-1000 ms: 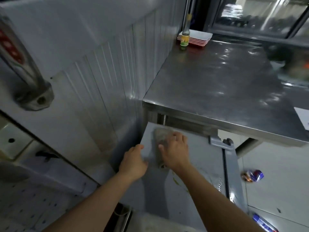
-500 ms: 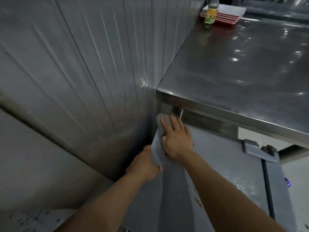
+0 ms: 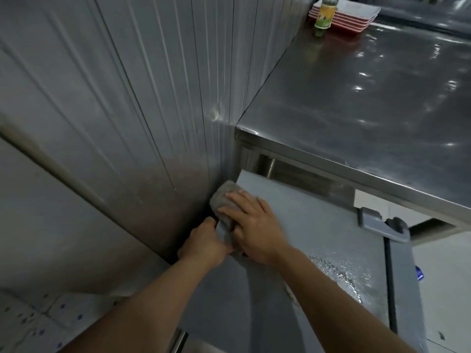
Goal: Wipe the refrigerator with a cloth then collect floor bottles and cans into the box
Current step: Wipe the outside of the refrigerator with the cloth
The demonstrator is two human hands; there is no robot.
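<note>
A low grey refrigerator stands under a steel counter, and I look down on its flat top. A folded grey cloth lies on the top's far left corner. My right hand presses flat on the cloth, fingers spread over it. My left hand grips the refrigerator's left edge just below the cloth, thumb on top. A wet patch shines on the top near my right forearm. At the right edge, part of a blue can or bottle shows on the floor.
A steel counter overhangs the refrigerator's back. A ribbed metal wall closes the left side. A glass bottle and stacked red and white trays stand at the counter's far corner. A grey hinge sits on the refrigerator top.
My right hand has slid the cloth from the back edge toward the left corner. My left hand has stayed gripping the left edge.
</note>
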